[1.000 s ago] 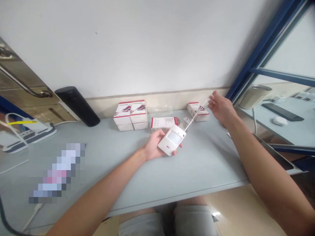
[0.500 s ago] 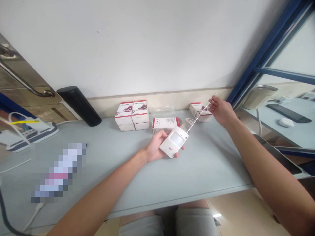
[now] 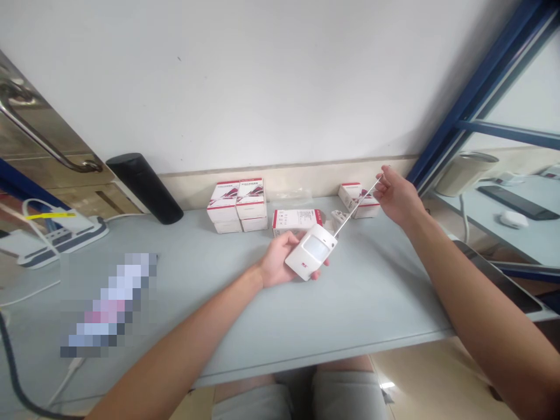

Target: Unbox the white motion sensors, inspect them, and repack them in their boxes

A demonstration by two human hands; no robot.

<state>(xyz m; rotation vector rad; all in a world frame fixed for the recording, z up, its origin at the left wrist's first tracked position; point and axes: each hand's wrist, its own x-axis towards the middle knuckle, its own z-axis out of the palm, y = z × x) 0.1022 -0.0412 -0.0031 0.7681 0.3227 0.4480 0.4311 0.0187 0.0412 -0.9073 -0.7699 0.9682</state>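
Observation:
A white motion detector (image 3: 306,254) with a pale curved lens window and a small red mark is tilted above the table in my left hand (image 3: 279,260), thumb over its near edge and fingertips showing on the far side. From its upper right corner a thin metal antenna (image 3: 352,213) extends up and right. My right hand (image 3: 398,195) pinches the antenna near its far end. Behind the detector lies an open white and red box (image 3: 293,218), with a small coiled white cord or bag (image 3: 339,219) beside it. Another such box (image 3: 351,192) stands near my right hand.
Several stacked white and red boxes (image 3: 238,204) stand by the wall. To the left are a black cylindrical bottle (image 3: 145,188), a power strip (image 3: 65,238) with cables, and a blurred-out phone-like object (image 3: 109,303). A dark flat device (image 3: 499,277) lies at right, beside a blue-framed glass panel (image 3: 475,70).
The view has shifted slightly, so the surroundings sit a little further right. Both hands keep their hold on the detector and its antenna, with hardly any movement.

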